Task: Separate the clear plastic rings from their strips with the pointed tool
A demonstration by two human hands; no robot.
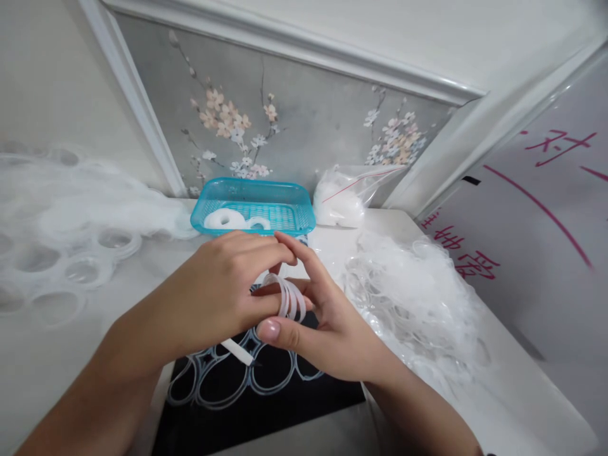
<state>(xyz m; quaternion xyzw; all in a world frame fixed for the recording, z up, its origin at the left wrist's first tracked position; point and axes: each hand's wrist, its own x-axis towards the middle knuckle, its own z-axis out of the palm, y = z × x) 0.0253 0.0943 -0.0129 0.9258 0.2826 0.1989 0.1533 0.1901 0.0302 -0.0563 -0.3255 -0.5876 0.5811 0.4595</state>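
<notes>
A small bundle of thin white rings hangs between my two hands, looped around a finger of my left hand. That hand comes in from the left with its fingers bent. My right hand closes in from the other side, its thumb just below the rings and its forefinger meeting the left fingertips. Some fingers hide one another. Beneath the hands, a connected sheet of clear rings lies on a black mat. A white pen-like tool with a dark tip is partly hidden under my left hand.
A blue plastic basket behind my hands holds white ring-shaped pieces. Beside it stands a zip bag of white material. A heap of clear rings lies on the right, and a ring sheet on the left. A whiteboard leans at right.
</notes>
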